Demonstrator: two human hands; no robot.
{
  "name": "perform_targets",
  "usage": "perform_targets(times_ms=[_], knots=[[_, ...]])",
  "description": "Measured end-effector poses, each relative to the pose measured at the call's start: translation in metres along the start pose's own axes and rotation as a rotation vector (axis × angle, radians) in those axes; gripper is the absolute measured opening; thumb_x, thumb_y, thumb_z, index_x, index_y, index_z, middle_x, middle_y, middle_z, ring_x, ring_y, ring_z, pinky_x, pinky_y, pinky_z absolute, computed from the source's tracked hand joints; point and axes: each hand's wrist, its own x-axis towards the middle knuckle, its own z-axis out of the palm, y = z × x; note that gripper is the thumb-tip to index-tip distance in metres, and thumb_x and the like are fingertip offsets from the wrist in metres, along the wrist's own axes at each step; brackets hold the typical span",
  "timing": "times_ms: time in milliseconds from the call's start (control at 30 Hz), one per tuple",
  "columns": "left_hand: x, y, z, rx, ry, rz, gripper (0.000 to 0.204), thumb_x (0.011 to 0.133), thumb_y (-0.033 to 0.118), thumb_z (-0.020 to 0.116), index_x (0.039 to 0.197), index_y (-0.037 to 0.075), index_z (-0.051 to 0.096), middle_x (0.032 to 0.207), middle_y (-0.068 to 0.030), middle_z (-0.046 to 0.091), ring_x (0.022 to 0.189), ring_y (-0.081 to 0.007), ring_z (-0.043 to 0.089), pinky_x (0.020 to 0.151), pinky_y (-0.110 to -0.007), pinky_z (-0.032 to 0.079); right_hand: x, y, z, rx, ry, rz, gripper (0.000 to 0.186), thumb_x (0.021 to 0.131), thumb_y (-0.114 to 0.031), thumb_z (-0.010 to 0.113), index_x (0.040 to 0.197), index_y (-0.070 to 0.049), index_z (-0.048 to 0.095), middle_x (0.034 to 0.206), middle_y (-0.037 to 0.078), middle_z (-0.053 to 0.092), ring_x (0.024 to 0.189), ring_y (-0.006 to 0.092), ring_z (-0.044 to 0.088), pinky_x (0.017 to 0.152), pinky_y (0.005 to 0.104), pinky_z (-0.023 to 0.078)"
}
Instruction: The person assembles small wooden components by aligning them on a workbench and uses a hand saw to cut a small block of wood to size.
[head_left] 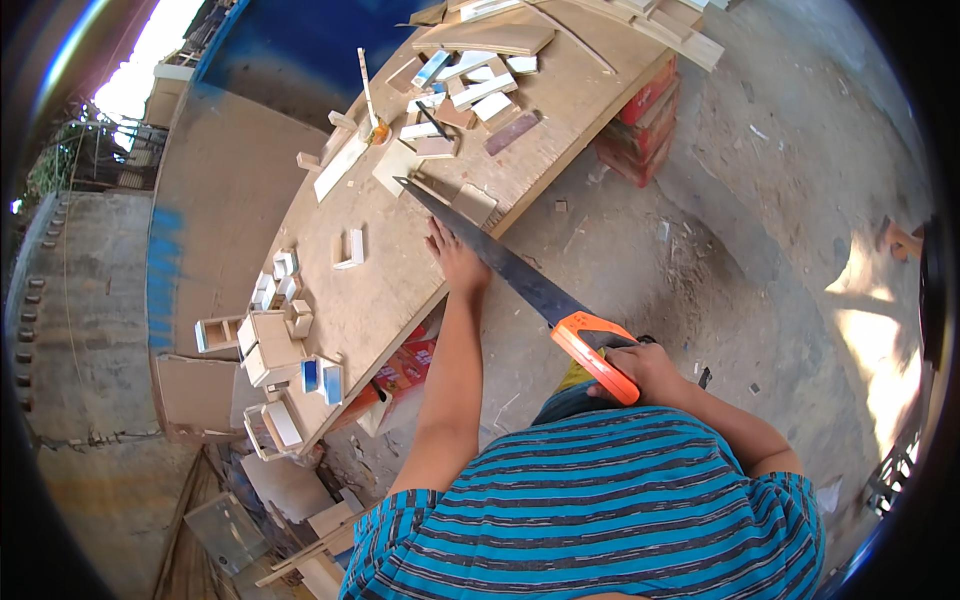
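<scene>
In my right hand [650, 374] is a handsaw [515, 275], its orange handle [590, 352] wrapped by my fingers. The long dark blade reaches up and left over the table edge, its tip above the tabletop near a thin light board [398, 166]. My left hand [463, 262] lies at the table's edge, just left of the blade, with its fingers stretched out on the wood. A flat brown wood piece [474, 204] sits near the edge, partly behind the blade. Whether the teeth touch any wood, I cannot tell.
The wooden worktable [400, 262] runs diagonally. Offcuts, some white-painted [493, 107], are heaped at its far end. Small box-like wooden pieces [272, 345] stand at the near left end. Red crates [645, 125] are under the far side. A blue-painted panel [290, 60] stands behind.
</scene>
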Motion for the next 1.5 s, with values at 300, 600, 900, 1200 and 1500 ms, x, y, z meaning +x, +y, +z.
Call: perform_targets(times_ms=[300,600,900,1200,1500], knots=[[0.001,-0.004,0.001,0.037,0.000,0.022,0.065,0.087,0.030,0.049,0.143,0.003,0.032,0.152,-0.0240,0.018,0.142,-0.0427,0.011,0.112,-0.058,0.012,-0.002,0.011,0.008,-0.033,0.013,-0.021,0.027,0.079,-0.028,0.073,0.080,-0.007,0.056,0.070,0.013,0.062,0.063,0.0339,0.061,0.058,0.0386,0.048],[-0.001,-0.004,0.001,0.049,-0.007,0.035,0.068,0.086,0.029,0.052,0.143,0.002,0.029,0.151,-0.0252,0.019,0.142,-0.0422,0.011,0.111,-0.057,0.014,-0.001,0.007,0.012,-0.051,0.082,-0.025,0.026,0.075,-0.027,0.075,0.082,-0.006,0.060,0.071,0.012,0.061,0.063,0.0350,0.060,0.057,0.0416,0.049],[0.002,-0.001,-0.005,0.043,-0.049,0.014,0.069,0.086,0.030,0.052,0.144,0.001,0.028,0.151,-0.0255,0.018,0.142,-0.0418,0.012,0.111,-0.057,0.015,0.009,0.007,0.015,-0.038,0.105,-0.021,0.025,0.077,-0.027,0.074,0.082,-0.006,0.061,0.070,0.012,0.063,0.064,0.0331,0.062,0.056,0.0408,0.048],[-0.017,0.005,0.001,0.061,-0.022,0.036,0.076,0.083,0.028,0.057,0.143,-0.005,0.023,0.150,-0.0272,0.019,0.142,-0.0416,0.012,0.111,-0.057,0.015,-0.011,0.020,0.003,0.022,0.014,-0.027,0.024,0.077,-0.024,0.074,0.085,-0.005,0.062,0.071,0.012,0.063,0.065,0.0331,0.061,0.058,0.0391,0.048],[-0.021,0.010,-0.004,0.041,0.009,0.054,0.074,0.082,0.026,0.056,0.142,-0.004,0.025,0.151,-0.0266,0.018,0.142,-0.0422,0.011,0.110,-0.059,0.015,-0.001,0.007,0.003,0.012,0.043,-0.012,0.023,0.080,-0.025,0.072,0.087,-0.006,0.061,0.075,0.013,0.063,0.069,0.0347,0.061,0.062,0.0401,0.049]])
